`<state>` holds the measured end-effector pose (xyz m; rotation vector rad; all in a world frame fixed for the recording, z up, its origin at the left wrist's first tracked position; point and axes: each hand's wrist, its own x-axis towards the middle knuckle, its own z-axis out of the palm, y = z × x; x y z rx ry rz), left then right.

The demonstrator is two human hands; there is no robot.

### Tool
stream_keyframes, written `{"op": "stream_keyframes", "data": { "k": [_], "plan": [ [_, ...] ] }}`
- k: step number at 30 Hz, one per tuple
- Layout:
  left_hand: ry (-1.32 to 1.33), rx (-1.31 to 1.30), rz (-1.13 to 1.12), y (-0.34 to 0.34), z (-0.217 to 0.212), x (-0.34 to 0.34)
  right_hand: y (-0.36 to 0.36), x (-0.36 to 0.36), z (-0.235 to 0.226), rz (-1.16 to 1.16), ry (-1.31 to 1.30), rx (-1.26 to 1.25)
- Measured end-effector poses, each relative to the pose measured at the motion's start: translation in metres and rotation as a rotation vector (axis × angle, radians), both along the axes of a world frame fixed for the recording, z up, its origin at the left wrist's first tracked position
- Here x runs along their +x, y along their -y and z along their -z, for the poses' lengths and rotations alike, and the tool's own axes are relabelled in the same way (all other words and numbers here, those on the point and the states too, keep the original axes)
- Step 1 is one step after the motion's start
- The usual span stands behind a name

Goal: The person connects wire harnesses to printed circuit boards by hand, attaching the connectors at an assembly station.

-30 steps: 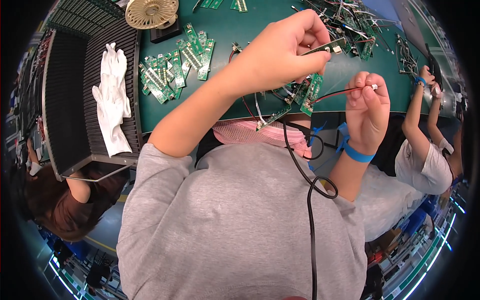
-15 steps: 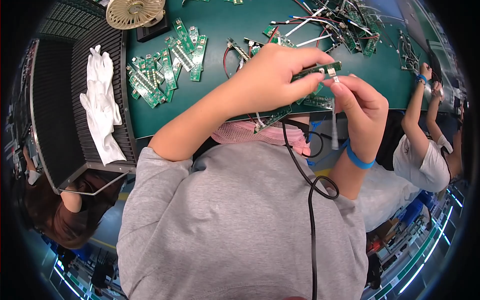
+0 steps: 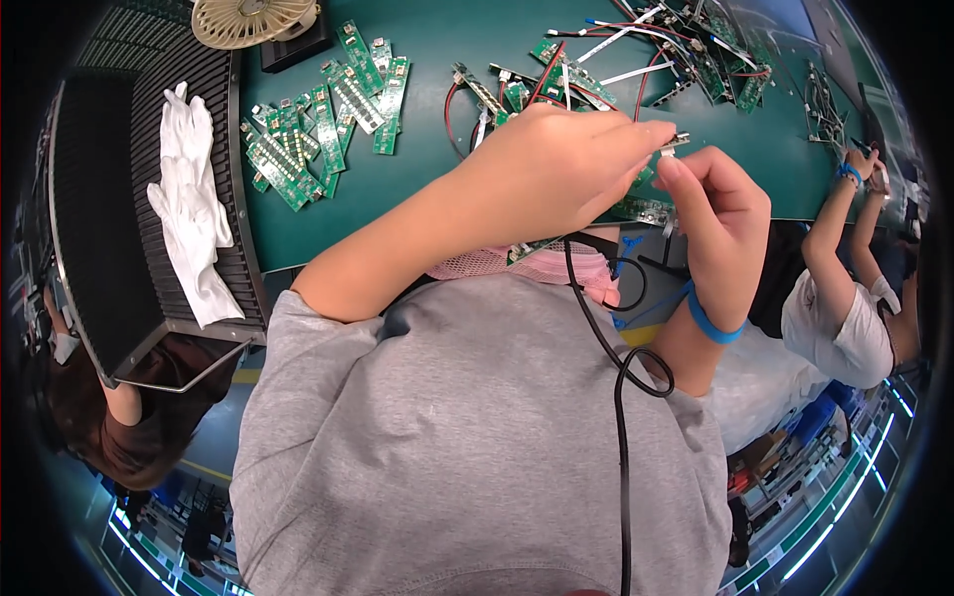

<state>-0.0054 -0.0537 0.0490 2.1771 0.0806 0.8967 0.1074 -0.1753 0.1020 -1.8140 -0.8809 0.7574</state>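
Pinching a narrow green circuit board between thumb and fingers, the person's left hand meets the right hand just above the near edge of a green worktable. The right thumb and forefinger press together on a small white plug at the board's exposed end. Half a second earlier, more of the board lay in view; the left hand has since turned over it, its fingers now covering all but the tip. The change suggests that plug and board are being worked together at one spot, though whether the plug is seated (fingertips hide the joint) cannot be told. To the left lies a group of loose boards, beside a dark ribbed tray holding white gloves; beyond the hands spreads a tangle of wired boards with red, black and white leads. No brand or label can be read anywhere, and any print on the boards is too small to make out.
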Motion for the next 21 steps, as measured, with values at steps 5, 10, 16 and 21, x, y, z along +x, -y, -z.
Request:
{"op": "stream_keyframes", "data": {
  "k": [5, 10, 16, 21],
  "plan": [
    [-0.064, 0.096, 0.023, 0.0, -0.005, -0.005, 0.0, 0.008, 0.003, -0.106, 0.069, 0.021],
    [-0.063, -0.085, 0.131, -0.001, -0.003, -0.005, 0.003, 0.01, 0.002, -0.167, 0.039, 0.005],
    [-0.346, -0.185, 0.142, -0.007, -0.017, -0.01, -0.003, 0.015, -0.003, -0.291, 0.111, -0.103],
    [-0.218, -0.114, 0.096, -0.006, -0.01, -0.008, -0.006, 0.014, -0.002, -0.264, 0.08, -0.013]
  ]
}}
